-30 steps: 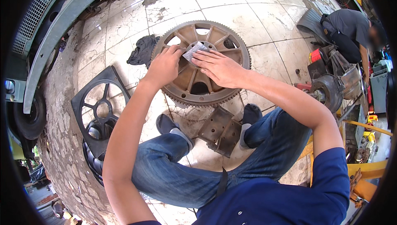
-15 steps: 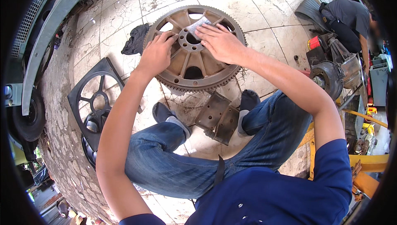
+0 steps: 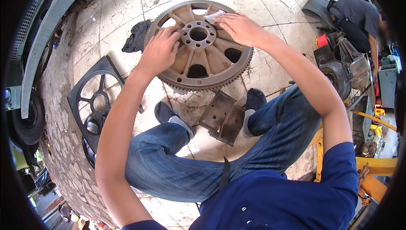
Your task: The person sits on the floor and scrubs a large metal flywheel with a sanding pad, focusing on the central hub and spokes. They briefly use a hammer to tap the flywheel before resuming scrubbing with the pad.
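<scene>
A large rusty flywheel (image 3: 207, 67) with a toothed rim, spokes and a bolt-holed hub (image 3: 209, 36) lies on the tiles beyond my feet. My left hand (image 3: 163, 47) is on its left spokes beside the hub, fingers bent onto the metal; their tips are partly hidden. My right hand (image 3: 240, 28) presses a small grey-white sheet (image 3: 214, 16) against the upper right spokes. Much of the sheet is under my fingers, and I cannot tell whether it is cloth or abrasive paper.
A rusty bracket (image 3: 222, 118) lies between my feet. Left are a black fan shroud (image 3: 78, 99) and a dark crumpled cloth (image 3: 136, 37). At right, a person (image 3: 357, 20) bends near a dirty gearbox-like housing (image 3: 349, 67). A yellow frame (image 3: 374, 166) stands at lower right.
My right hand has slid the sheet outward and to the right, from the hub onto the upper right spokes, uncovering the hub. My left hand stays by the hub.
</scene>
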Tool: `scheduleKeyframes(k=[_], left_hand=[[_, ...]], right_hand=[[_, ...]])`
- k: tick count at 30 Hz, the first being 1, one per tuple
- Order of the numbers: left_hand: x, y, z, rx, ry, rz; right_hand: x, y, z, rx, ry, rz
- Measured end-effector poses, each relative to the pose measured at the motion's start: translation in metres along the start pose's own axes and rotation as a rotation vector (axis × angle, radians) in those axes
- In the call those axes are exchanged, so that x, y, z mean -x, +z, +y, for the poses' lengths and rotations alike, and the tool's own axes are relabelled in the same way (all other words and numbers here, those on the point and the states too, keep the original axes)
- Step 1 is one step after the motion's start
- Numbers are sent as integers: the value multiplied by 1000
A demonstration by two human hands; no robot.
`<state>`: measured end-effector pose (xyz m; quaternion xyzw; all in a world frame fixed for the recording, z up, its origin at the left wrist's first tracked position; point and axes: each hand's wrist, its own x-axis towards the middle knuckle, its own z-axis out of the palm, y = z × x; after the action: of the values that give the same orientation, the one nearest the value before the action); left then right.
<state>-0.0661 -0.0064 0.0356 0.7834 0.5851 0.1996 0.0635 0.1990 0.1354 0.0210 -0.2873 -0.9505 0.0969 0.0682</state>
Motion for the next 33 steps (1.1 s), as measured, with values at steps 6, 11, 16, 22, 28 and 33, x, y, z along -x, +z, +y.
scheduleKeyframes(k=[6, 11, 16, 22, 28, 33], left_hand=[[-14, -9, 73, -36, 480, -253], [-10, -1, 73, -129, 553, -235], [-8, 8, 68, -176, 554, -240], [-8, 8, 66, -163, 502, -233], [-11, 5, 53, -225, 470, -182], [-7, 10, 69, -53, 502, -225]], right_hand=[[5, 1, 7, -7, -65, 12], [5, 8, 3, 39, -99, 94], [7, 18, 12, 79, -127, 161], [5, 12, 2, 55, -81, 67], [8, 10, 3, 62, -59, 51], [6, 9, 3, 77, -69, 46]])
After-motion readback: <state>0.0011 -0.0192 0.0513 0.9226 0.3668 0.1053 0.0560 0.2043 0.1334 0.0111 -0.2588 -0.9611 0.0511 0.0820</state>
